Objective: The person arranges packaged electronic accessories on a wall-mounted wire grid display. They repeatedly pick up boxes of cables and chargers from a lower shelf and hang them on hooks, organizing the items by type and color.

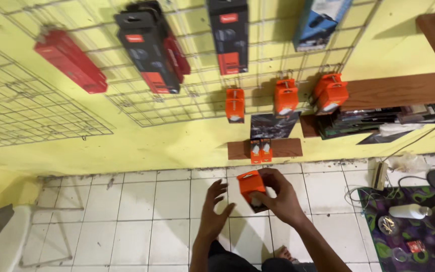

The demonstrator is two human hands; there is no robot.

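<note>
So we're looking down at our own two hands over a white tiled floor [142,211], right up against a yellow wall [167,141]. Our right hand [278,199] is wrapped around a small orange box [251,187], fingers curled over its top and far side, holding it up off the floor roughly level with the base of the wall. Our left hand [215,211] is loose and spread, fingers fanned, just beside the box but not touching it as far as we can tell.

On the wall there's a wire grid [202,100] with packages hanging off it. Three more small orange boxes [285,96] hang in a row along its lower edge, same shape and colour as ours; the rightmost looks like two stacked together. Above them hang longer packs: a red one [70,61] tilted at the left, a black-and-red one [147,48] next to it, another black-and-red one [228,35] hanging straight, and a blue one [320,20] at the top right.

Lower down, a little wooden ledge [285,148] carries two tiny orange packs [260,151] side by side, directly above our box. Off to the right there's a purple patterned mat [404,236] with a white bottle [409,211] lying on it.
</note>
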